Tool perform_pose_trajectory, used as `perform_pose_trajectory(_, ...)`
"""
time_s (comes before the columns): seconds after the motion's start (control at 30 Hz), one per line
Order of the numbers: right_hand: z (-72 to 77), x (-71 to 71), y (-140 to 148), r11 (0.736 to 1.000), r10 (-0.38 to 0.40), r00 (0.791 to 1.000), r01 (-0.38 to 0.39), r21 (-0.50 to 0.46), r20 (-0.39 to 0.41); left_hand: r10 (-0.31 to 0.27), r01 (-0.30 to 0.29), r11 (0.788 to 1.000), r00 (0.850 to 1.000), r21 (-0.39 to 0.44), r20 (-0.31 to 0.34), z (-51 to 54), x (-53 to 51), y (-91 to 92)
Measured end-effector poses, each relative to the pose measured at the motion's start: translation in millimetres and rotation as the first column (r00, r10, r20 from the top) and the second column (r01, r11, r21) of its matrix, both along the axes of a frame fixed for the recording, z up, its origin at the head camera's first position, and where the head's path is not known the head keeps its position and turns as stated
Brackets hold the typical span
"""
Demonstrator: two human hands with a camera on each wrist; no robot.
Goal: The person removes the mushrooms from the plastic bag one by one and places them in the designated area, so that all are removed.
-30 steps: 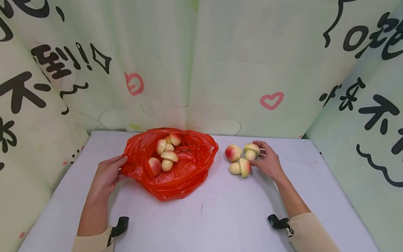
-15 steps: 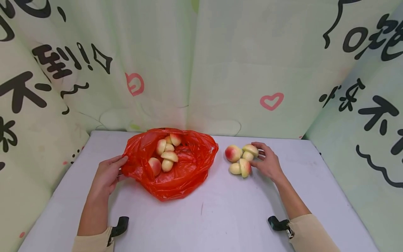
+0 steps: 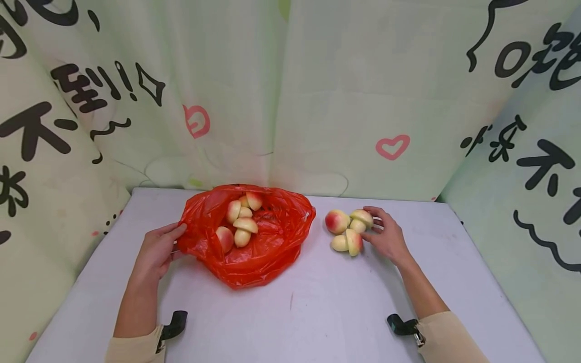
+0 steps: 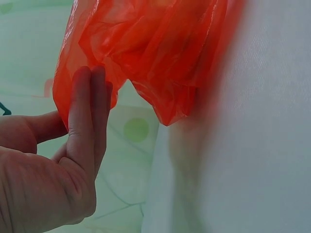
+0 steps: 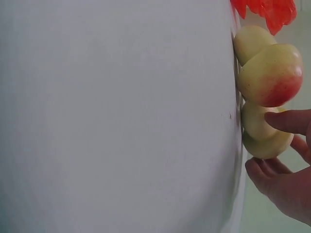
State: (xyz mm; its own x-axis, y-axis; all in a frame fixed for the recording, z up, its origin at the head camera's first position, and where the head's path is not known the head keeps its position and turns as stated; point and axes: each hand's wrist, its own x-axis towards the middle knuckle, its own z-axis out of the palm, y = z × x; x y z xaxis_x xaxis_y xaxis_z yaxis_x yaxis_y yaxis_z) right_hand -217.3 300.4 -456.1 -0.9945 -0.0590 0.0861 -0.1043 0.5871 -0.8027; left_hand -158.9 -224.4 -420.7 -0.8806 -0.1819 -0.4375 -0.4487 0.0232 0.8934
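A red plastic bag point(image 3: 272, 252) lies with its mouth spread, several mushroom-shaped pieces point(image 3: 242, 231) inside it. My left hand point(image 3: 156, 252) pinches the bag's left edge between thumb and fingers; the left wrist view shows the fingers point(image 4: 82, 111) straight against the film. Right of the bag, three red-and-cream mushroom shapes sit close together: one at the left point(image 3: 337, 221), one in front point(image 3: 348, 242), one at the back right point(image 3: 361, 220). Around that back right piece point(image 5: 265, 141) my right hand point(image 3: 388, 237) has its thumb and fingers, the piece resting on the table.
The white table point(image 3: 290, 327) carries the bag and the loose pieces. Behind and at both sides hangs a pale green curtain point(image 3: 327, 101) with black writing and pink hearts. A black wrist mount point(image 3: 174, 325) juts from the left sleeve, another point(image 3: 401, 325) from the right.
The back right piece has tipped slightly leftward, with my right fingers staying around it. My left hand keeps its grip on the bag; the head view has shifted a little.
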Motion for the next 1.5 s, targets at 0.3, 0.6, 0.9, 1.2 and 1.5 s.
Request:
perform_pose_trajectory(0.3, 3.4, 1.2, 1, 1.000, -0.025, 1.000, 0.025, 0.008, -0.016, 0.001, -0.001, 1.000, 1.000, 0.002, -0.006, -0.7, -2.1, -0.3)
perform_pose_trajectory(0.6, 11.8, 5.3, -8, 0.992, -0.121, 0.990, 0.123, 0.028, -0.070, 0.003, -0.003, 1.000, 1.000, 0.010, 0.001, 0.0, -1.2, -1.1)
perform_pose_trajectory(0.9, 27.1, 6.1, -33, 0.987, -0.162, 0.954, 0.153, -0.055, -0.253, 0.008, -0.008, 1.000, 1.000, -0.003, 0.009, 1.4, 0.2, -1.8)
perform_pose_trajectory(1.2, 37.4, 10.2, -61, 0.984, -0.078, 0.952, 0.026, -0.176, -0.297, -0.001, 0.001, 1.000, 1.000, -0.009, 0.005, 1.1, -0.4, -3.5)
perform_pose_trajectory(1.5, 45.3, 14.3, -102, 0.972, 0.044, 0.945, -0.115, -0.203, -0.325, 0.005, -0.004, 1.000, 1.000, -0.014, 0.026, 0.0, 0.4, -4.8)
